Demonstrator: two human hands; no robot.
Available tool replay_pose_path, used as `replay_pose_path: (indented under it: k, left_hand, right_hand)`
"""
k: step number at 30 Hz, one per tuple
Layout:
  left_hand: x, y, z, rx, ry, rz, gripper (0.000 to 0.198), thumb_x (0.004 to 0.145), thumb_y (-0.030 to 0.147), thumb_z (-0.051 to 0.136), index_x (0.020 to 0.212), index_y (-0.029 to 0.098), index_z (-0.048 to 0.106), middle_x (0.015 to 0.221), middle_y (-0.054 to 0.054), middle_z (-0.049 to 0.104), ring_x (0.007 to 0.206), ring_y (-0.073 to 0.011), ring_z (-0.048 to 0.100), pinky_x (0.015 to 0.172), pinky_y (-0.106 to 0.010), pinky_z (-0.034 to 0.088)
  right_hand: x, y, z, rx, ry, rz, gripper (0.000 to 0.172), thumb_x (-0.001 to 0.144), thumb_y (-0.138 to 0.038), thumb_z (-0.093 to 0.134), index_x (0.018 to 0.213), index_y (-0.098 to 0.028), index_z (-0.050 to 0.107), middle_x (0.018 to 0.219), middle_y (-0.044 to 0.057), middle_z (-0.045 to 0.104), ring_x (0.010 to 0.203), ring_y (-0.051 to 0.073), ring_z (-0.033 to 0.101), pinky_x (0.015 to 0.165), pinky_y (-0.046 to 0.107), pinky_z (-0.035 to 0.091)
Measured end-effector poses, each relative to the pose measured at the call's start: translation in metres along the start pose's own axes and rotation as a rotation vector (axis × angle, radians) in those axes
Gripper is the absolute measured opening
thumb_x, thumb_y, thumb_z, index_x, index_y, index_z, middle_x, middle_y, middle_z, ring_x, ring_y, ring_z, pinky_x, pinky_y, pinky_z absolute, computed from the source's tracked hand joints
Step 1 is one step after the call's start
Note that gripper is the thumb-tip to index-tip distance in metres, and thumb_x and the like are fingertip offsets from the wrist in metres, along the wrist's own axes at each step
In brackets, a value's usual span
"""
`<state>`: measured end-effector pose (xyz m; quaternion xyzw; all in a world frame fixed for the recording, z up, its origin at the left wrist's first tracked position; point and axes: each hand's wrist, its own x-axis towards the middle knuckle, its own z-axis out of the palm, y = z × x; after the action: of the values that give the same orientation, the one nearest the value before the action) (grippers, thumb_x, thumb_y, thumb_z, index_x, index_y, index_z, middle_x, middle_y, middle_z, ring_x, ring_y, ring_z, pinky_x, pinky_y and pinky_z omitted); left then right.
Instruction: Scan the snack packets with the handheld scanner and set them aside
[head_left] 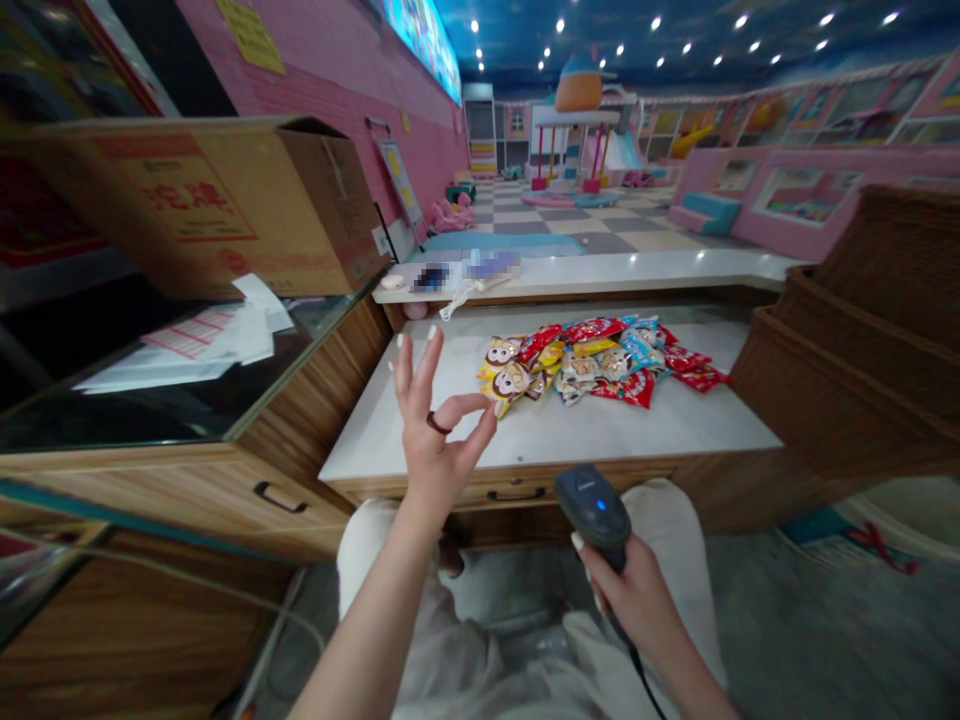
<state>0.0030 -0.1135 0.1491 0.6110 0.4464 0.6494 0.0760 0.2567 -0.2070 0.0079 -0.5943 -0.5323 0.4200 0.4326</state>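
My left hand (441,420) reaches over the white counter, thumb and index finger pinched at the lower left corner of a yellow snack bag (511,382) with a cartoon face. Its other fingers point up, and a dark ring is on one finger. The bag lies at the left end of a pile of small snack bags, with red bags (626,388) and blue-and-white bags (641,348) beside it. Low in front of the counter, above my lap, my right hand (626,585) is wrapped round a dark barcode scanner (596,508). A blue light glows on the scanner, and its cable hangs below.
On the left, a cardboard box (247,205) and loose papers (202,340) rest on a glass-topped cabinet. Stacked wicker baskets (847,370) stand at the right. A raised white ledge (637,268) runs along the back, with blurred items on it. A drawer handle (516,495) faces my knees.
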Motion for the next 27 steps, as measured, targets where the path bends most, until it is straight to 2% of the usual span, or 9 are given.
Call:
replay_pose_path:
  k: [2, 5, 9, 13, 16, 18, 21, 23, 27]
  left_hand:
    - [-0.004, -0.008, 0.001, -0.05, 0.008, -0.033, 0.032, 0.093, 0.058, 0.089, 0.093, 0.028, 0.078, 0.15, -0.012, 0.071, 0.165, -0.0479, 0.044, 0.132, -0.071, 0.041]
    - [-0.017, -0.029, 0.003, -0.011, -0.026, -0.148, 0.039, 0.102, 0.06, 0.077, 0.083, 0.026, 0.074, 0.092, -0.009, 0.073, 0.107, -0.0323, 0.073, 0.107, -0.046, 0.059]
    - [-0.037, -0.066, 0.007, 0.029, -0.115, -0.385, 0.06, 0.111, 0.071, 0.054, 0.077, 0.025, 0.069, 0.057, 0.0, 0.052, 0.059, -0.0199, 0.053, 0.068, -0.033, 0.049]
    - [-0.045, -0.099, 0.018, -0.13, -0.226, -0.548, 0.067, 0.11, 0.079, 0.047, 0.099, 0.022, 0.08, 0.063, -0.002, 0.068, 0.052, -0.0186, 0.057, 0.06, -0.032, 0.046]
    - [-0.041, -0.12, 0.028, -0.12, -0.236, -0.572, 0.06, 0.112, 0.071, 0.05, 0.111, 0.021, 0.085, 0.086, -0.007, 0.082, 0.066, -0.021, 0.07, 0.069, -0.032, 0.056]
    - [-0.035, -0.131, 0.034, -0.068, -0.18, -0.508, 0.048, 0.112, 0.061, 0.058, 0.114, 0.022, 0.086, 0.117, -0.012, 0.086, 0.1, -0.0262, 0.08, 0.096, -0.035, 0.062]
    - [-0.024, -0.147, 0.046, -0.022, -0.141, -0.355, 0.039, 0.11, 0.052, 0.065, 0.126, 0.022, 0.085, 0.167, -0.015, 0.067, 0.156, -0.0317, 0.061, 0.136, -0.041, 0.041]
    - [-0.017, -0.158, 0.054, 0.054, -0.203, -0.281, 0.043, 0.111, 0.048, 0.061, 0.137, 0.021, 0.082, 0.18, -0.015, 0.053, 0.169, -0.0333, 0.048, 0.144, -0.047, 0.029]
    - [-0.014, -0.173, 0.075, 0.409, -0.416, -0.193, 0.051, 0.114, 0.034, 0.048, 0.157, 0.021, 0.071, 0.186, -0.017, 0.045, 0.177, -0.0377, 0.034, 0.144, -0.065, 0.025]
  right_hand:
    - [0.0, 0.002, -0.001, 0.012, -0.03, 0.033, 0.054, 0.088, -0.075, 0.082, 0.069, -0.028, 0.062, 0.048, 0.0, 0.06, 0.04, 0.022, 0.058, 0.043, 0.031, 0.047]
    - [0.0, 0.007, -0.002, 0.039, -0.056, 0.089, 0.054, 0.088, -0.075, 0.081, 0.07, -0.029, 0.06, 0.049, 0.0, 0.06, 0.041, 0.021, 0.06, 0.045, 0.031, 0.049]
    - [0.0, 0.013, -0.001, 0.048, -0.065, 0.099, 0.05, 0.089, -0.068, 0.083, 0.071, -0.028, 0.059, 0.05, -0.001, 0.062, 0.04, 0.021, 0.061, 0.045, 0.03, 0.049]
    - [0.002, 0.012, -0.002, 0.051, -0.049, 0.105, 0.045, 0.088, -0.064, 0.083, 0.073, -0.028, 0.059, 0.05, 0.0, 0.063, 0.039, 0.021, 0.06, 0.044, 0.03, 0.046]
    - [0.005, 0.007, -0.004, 0.041, -0.035, 0.133, 0.043, 0.084, -0.064, 0.082, 0.072, -0.029, 0.059, 0.048, -0.001, 0.061, 0.039, 0.021, 0.058, 0.044, 0.03, 0.045]
    - [0.007, 0.005, -0.004, 0.025, -0.016, 0.143, 0.041, 0.083, -0.063, 0.08, 0.072, -0.029, 0.059, 0.048, -0.001, 0.06, 0.04, 0.021, 0.057, 0.045, 0.03, 0.045]
    - [0.009, 0.004, -0.004, 0.007, 0.002, 0.15, 0.038, 0.082, -0.061, 0.077, 0.071, -0.029, 0.06, 0.049, 0.0, 0.06, 0.042, 0.02, 0.056, 0.045, 0.03, 0.045]
    - [0.011, 0.004, -0.004, 0.004, 0.009, 0.161, 0.037, 0.081, -0.061, 0.076, 0.071, -0.029, 0.06, 0.048, 0.0, 0.059, 0.042, 0.02, 0.055, 0.045, 0.031, 0.044]
    - [0.013, 0.005, -0.003, 0.012, 0.016, 0.184, 0.035, 0.078, -0.06, 0.076, 0.072, -0.029, 0.062, 0.048, -0.001, 0.059, 0.041, 0.02, 0.055, 0.045, 0.03, 0.043]
